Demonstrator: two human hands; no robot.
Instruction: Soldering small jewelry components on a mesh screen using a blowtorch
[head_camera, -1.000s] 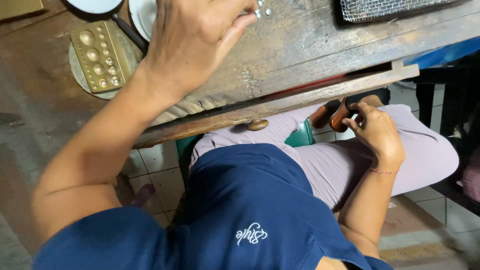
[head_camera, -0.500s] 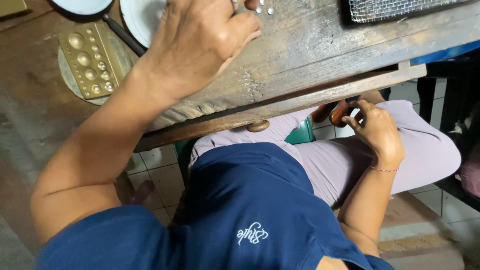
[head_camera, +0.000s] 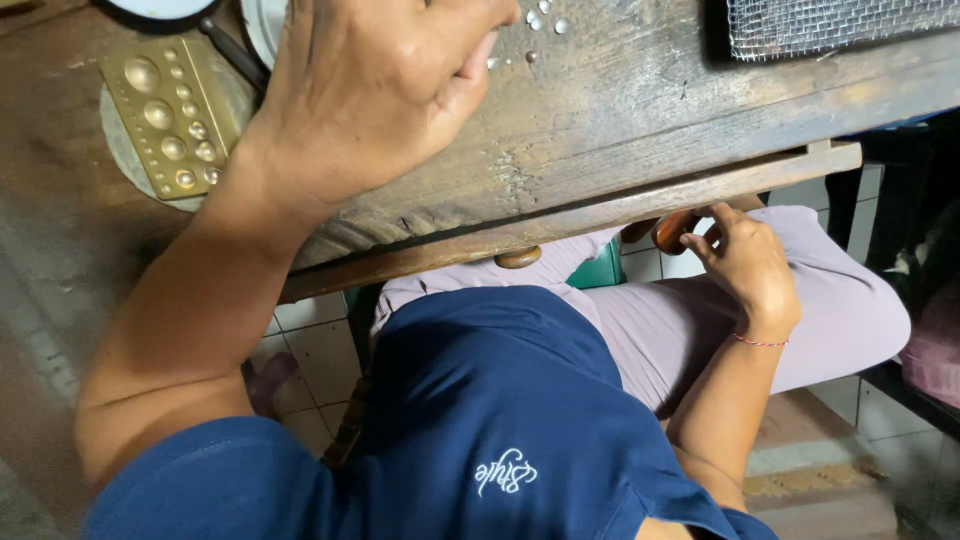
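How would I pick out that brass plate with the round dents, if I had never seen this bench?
Start at the worn wooden workbench and go to its left end, just beyond the left hand. There the brass plate lies tilted on a round grey disc. Alone there, it is golden, with round hollows in graded sizes.

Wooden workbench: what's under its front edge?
Under the wooden workbench edge: a round wooden knob, the person's lap in pale trousers, and the right hand touching a reddish-brown wooden handle. The bench hides the rest of that tool.
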